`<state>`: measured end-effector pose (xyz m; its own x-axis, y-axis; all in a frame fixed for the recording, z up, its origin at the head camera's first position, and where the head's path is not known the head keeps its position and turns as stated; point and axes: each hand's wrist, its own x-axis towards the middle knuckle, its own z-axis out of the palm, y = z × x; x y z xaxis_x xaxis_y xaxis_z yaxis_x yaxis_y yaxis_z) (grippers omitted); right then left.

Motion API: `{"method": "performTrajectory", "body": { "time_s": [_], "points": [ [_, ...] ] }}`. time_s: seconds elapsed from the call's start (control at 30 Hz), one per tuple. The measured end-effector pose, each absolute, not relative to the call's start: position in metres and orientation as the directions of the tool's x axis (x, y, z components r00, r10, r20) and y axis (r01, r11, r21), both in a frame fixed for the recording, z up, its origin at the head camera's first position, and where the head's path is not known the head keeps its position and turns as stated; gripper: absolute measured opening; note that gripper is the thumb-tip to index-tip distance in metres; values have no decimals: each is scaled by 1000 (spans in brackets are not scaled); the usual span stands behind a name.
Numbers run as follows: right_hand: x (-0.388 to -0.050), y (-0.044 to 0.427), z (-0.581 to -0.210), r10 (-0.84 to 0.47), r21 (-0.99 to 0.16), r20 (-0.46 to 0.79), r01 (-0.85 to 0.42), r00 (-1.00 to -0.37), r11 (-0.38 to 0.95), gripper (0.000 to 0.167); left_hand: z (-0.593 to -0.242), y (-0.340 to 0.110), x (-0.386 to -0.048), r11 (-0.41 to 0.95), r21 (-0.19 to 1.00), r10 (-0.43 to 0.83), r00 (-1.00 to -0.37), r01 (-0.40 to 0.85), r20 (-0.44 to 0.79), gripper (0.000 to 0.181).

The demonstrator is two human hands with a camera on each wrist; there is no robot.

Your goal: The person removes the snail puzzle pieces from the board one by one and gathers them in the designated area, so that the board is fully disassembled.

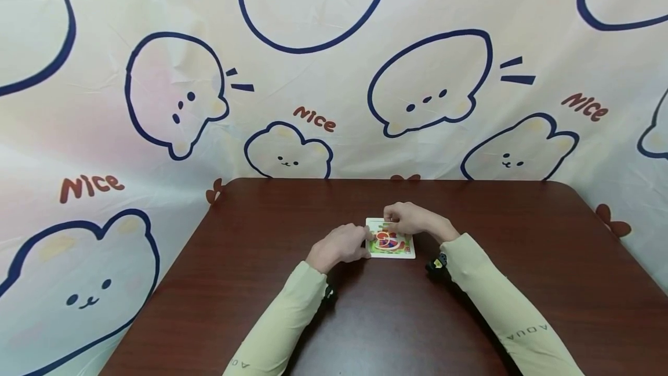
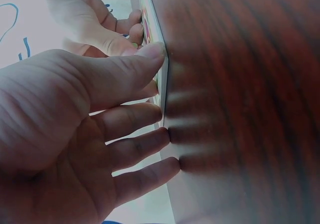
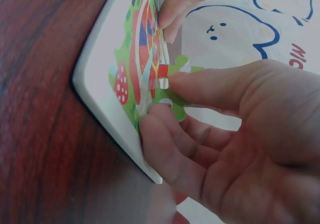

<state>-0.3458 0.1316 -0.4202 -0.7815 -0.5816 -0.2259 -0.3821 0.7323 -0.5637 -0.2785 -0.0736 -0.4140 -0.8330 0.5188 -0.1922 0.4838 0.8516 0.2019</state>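
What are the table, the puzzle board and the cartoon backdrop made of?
Table: probably wood or veneer, low sheen; dark grain and soft reflections show.
Puzzle board: perhaps cardboard, smooth; its flat white border looks stiff, though plastic is possible.
Cartoon backdrop: likely printed fabric, mostly matte, judging by its wrinkles.

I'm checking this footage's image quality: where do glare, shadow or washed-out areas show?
Head: pale sheen on the near tabletop, dark shadows beside both sleeves; left wrist: soft dark streaks on the tabletop, patterned backdrop washed out pale; right wrist: greyish glare low on the tabletop, green puzzle piece legible in outline.
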Motion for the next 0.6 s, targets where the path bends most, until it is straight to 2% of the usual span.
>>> {"method": "performTrajectory", "body": {
  "time_s": [0.3,0.6],
  "points": [
    [-345,128,-423,-622,-516,-208,-455,-755,726,18,-415,-74,-279,855,193,514,-837,481,-187,33],
    [-347,130,-427,-627,-507,-153,-484,-764,713,21,-415,-74,-279,859,205,505,-840,468,-200,38]
  ]
}}
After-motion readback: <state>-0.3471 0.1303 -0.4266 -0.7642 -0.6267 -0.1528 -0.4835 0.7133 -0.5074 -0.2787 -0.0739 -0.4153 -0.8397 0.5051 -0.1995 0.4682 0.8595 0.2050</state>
